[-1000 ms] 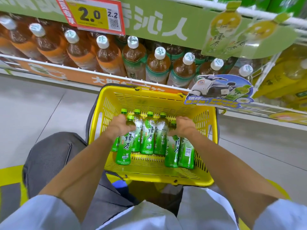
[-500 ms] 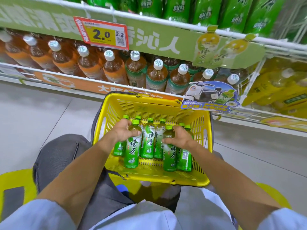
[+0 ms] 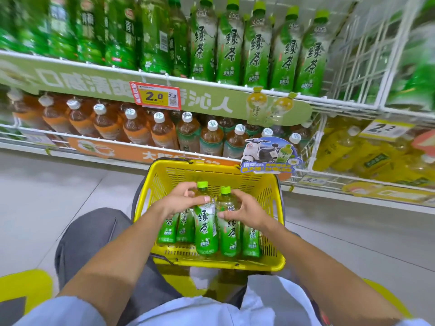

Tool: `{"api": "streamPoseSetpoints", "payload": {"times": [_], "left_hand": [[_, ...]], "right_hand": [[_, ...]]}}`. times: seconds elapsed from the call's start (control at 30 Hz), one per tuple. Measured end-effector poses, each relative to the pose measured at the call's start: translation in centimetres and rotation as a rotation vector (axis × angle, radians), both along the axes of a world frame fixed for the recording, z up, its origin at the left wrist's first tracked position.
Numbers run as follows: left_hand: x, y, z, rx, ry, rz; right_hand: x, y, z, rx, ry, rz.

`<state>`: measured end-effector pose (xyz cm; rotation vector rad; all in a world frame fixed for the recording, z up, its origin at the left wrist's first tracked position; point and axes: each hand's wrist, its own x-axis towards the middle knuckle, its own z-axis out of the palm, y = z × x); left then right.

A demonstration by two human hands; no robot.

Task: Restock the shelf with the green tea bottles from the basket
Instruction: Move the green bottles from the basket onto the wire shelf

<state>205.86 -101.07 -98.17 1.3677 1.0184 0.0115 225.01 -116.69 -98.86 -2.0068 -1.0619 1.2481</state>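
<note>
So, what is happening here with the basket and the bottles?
A person is working over a yellow basket of green tea. The left hand grips the left bottle near its neck, and the right hand grips the right bottle the same way. At least three more bottles lie in the basket beside them. Matching green tea bottles stand on the upper shelf; the two held bottles are not yet there.

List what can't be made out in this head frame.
- Head view: count of green tea bottles left in the basket; the left hand, right hand and the two bottles they grip cover them.
- Head view: labels on far-left top-shelf bottles; motion blur.
- Head view: bottom-shelf price tag; too small, blurred.
</note>
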Motion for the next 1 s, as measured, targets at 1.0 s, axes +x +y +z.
{"api": "streamPoseSetpoints", "payload": {"times": [1.0], "left_hand": [[4.4, 8.6, 35.7, 0.748, -0.505, 0.091]], "right_hand": [[2.7, 10.3, 34.9, 0.804, -0.536, -0.147]]}}
